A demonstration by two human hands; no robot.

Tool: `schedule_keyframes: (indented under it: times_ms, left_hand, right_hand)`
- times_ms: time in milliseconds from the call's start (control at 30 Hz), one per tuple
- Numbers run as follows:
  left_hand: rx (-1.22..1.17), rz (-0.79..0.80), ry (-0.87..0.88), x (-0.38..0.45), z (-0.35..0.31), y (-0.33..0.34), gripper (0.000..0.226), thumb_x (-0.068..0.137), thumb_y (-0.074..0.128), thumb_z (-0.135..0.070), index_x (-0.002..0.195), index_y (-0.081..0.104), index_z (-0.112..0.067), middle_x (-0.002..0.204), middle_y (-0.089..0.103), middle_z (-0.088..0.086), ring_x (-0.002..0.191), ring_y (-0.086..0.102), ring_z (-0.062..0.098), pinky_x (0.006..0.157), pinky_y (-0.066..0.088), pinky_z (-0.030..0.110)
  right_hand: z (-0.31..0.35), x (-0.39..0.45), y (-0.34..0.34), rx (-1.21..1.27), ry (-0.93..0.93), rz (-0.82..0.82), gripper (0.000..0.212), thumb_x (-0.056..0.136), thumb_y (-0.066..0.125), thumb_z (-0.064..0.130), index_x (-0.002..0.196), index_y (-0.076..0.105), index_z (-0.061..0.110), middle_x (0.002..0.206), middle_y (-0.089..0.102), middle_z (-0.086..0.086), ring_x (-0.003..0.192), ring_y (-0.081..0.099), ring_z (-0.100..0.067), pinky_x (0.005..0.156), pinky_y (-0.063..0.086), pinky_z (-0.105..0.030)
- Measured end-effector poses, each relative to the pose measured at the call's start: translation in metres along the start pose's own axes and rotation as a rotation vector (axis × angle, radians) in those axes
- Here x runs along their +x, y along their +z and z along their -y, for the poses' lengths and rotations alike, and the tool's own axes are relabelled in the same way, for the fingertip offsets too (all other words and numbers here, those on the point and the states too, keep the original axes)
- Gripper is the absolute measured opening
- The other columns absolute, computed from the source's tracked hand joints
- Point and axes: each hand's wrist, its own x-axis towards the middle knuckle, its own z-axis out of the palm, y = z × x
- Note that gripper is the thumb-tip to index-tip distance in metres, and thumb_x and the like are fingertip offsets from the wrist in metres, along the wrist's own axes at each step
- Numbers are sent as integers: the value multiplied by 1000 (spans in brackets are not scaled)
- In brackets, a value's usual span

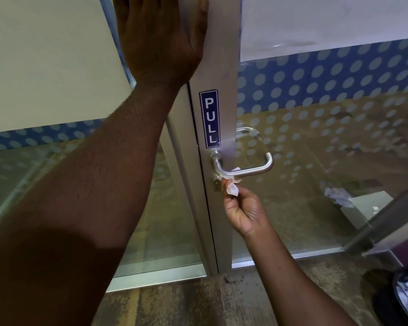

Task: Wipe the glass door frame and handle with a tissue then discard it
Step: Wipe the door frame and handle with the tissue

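Observation:
A grey metal door frame (pixel 224 74) runs down the middle of the view with a blue PULL sign (pixel 209 118) stuck on it. Below the sign a silver lever handle (pixel 250 170) sticks out to the right. My right hand (pixel 244 211) pinches a small white tissue (pixel 232 185) and presses it up against the underside of the handle, close to the keyhole. My left hand (pixel 161 41) lies flat and open against the frame higher up, fingers pointing upward and holding nothing.
Glass panels (pixel 327 128) with a blue dotted band flank the frame. A dark bin (pixel 404 300) holding crumpled paper stands on the floor at the lower right. Crumpled paper (pixel 337 195) shows through the glass on the right.

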Motion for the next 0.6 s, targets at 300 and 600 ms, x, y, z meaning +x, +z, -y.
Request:
schedule_keyframes:
  times_ms: [300,600]
  left_hand:
    - [-3,-136,40,-2,1,2,83,93,-4,-70,150,34,-24,157,32,0,147,24,19,120,6,27]
    - [-37,-351,59,0,0,16,75,102,23,-61,147,35,-2,153,35,20,144,30,39,120,15,40]
  right_hand:
    - [54,-17,10,-264,-210,-28,23,90,45,-9,102,64,-1,82,71,-8,61,63,-11,60,51,-11]
    - [96,-22,36,-1511,-936,-343,21,92,57,8,107,69,17,101,71,-2,79,65,-9,68,51,-22]
